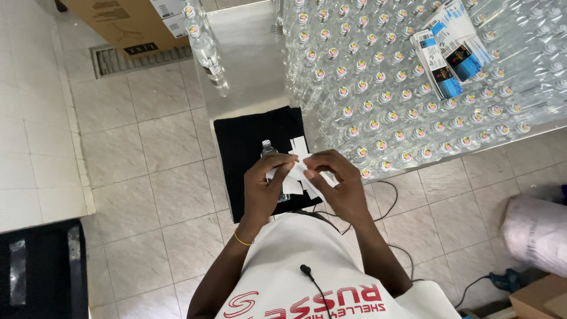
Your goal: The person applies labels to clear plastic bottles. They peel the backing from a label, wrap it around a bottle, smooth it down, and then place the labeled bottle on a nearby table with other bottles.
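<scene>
My left hand (266,186) grips a small clear plastic bottle (269,149), whose capless neck sticks up above my fingers. My right hand (336,180) pinches a white paper label (300,167) against the bottle's side, and the fingertips of both hands meet at the label. Both hands are over a black mat (248,142) on the edge of a steel table (248,53). More white label strips (299,145) lie on the mat just behind my hands.
Several rows of clear capped bottles (401,94) fill the table to the right. Stacks of printed labels (449,50) rest on top of them. Two bottles (207,47) stand at the table's left. A cardboard box (127,23) sits on the tiled floor. Cables (384,195) trail below.
</scene>
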